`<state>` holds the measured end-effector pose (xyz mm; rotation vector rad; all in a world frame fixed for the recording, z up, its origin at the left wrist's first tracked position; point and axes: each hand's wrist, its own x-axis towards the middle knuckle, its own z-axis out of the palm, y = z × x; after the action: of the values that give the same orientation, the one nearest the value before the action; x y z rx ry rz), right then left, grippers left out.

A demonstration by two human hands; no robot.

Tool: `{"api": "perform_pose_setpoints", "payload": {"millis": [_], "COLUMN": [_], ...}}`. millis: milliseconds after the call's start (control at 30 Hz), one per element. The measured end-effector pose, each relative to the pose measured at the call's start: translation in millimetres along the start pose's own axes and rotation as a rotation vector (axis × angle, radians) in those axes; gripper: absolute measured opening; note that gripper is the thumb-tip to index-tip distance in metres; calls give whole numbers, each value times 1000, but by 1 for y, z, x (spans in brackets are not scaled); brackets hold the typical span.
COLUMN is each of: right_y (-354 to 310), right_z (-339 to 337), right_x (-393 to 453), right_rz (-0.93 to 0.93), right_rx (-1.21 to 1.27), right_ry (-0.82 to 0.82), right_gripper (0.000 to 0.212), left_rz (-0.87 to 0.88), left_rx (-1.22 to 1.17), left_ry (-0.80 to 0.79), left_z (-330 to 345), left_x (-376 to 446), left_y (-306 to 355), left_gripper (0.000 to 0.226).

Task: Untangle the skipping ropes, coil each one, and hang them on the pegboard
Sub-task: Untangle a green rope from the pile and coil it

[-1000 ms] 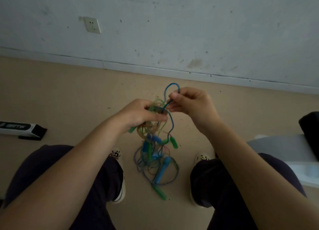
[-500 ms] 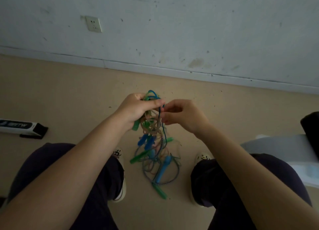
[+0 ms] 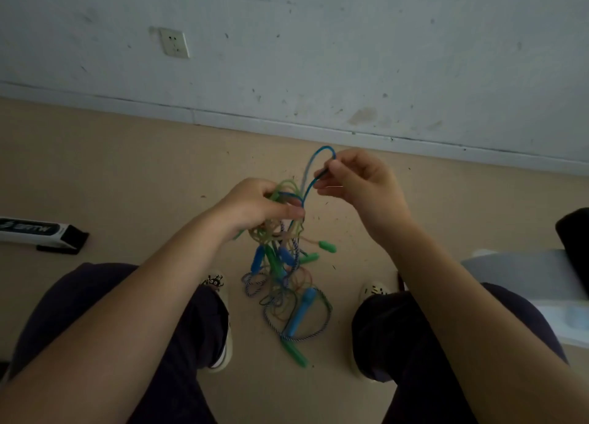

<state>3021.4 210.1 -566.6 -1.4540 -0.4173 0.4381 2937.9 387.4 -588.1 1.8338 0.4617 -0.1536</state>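
Note:
A tangle of skipping ropes (image 3: 280, 264) hangs between my knees, thin blue, green and tan cords with blue and green handles. My left hand (image 3: 258, 205) grips the top of the bundle. My right hand (image 3: 353, 181) pinches a loop of the blue rope (image 3: 314, 160), held up and to the right of the bundle. A blue handle (image 3: 301, 312) and a green handle (image 3: 294, 353) lie on the floor with a braided cord (image 3: 322, 325). No pegboard is in view.
The beige floor (image 3: 127, 168) meets a white wall (image 3: 318, 57) with a socket (image 3: 173, 43). A black and white box (image 3: 38, 232) lies at the left. A grey surface (image 3: 516, 274) and a dark object (image 3: 573, 232) sit at the right. My shoes flank the ropes.
My right hand has moved up and to the right, drawing a blue loop out of the bundle. My left hand has dropped slightly, still holding the tangle.

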Motion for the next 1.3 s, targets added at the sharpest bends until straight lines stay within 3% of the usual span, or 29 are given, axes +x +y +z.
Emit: {"api": "perform_pose_setpoints", "payload": {"millis": [100, 200, 333, 433, 600, 800, 967, 1033, 1133, 1167, 1300], "right_y": [-8, -12, -2, 10, 10, 14, 17, 15, 9, 5, -7], "right_z": [-7, -14, -12, -9, 1, 11, 12, 11, 8, 6, -2], "right_x": [1, 2, 3, 0, -3, -7, -6, -6, -6, -6, -4], "right_rz": [-2, -14, 64, 138, 70, 145, 132, 114, 78, 69, 53], "right_rx": [246, 304, 44, -254, -538, -563, -579, -521, -330, -264, 95], "right_ry": [-26, -17, 17, -47, 3, -108, -137, -123, -73, -53, -1], "right_gripper": [14, 16, 9, 22, 43, 22, 17, 16, 20, 20, 10], "left_rz": [-10, -14, 34, 27, -28, -28, -32, -25, -13, -14, 10], "left_rx": [181, 243, -21, -186, -289, -423, -523, -494, -335, -275, 116], "left_ry": [-50, -28, 55, 110, 144, 89, 34, 25, -23, -64, -217], "left_z": [7, 12, 15, 15, 17, 12, 12, 10, 5, 4, 6], "left_x": [5, 8, 2, -1, -2, -3, -8, -8, -4, -4, -2], "left_y": [-9, -11, 3, 10, 11, 11, 17, 16, 12, 11, 2], "left_gripper": [19, 22, 14, 33, 35, 43, 11, 15, 48, 49, 17]}}
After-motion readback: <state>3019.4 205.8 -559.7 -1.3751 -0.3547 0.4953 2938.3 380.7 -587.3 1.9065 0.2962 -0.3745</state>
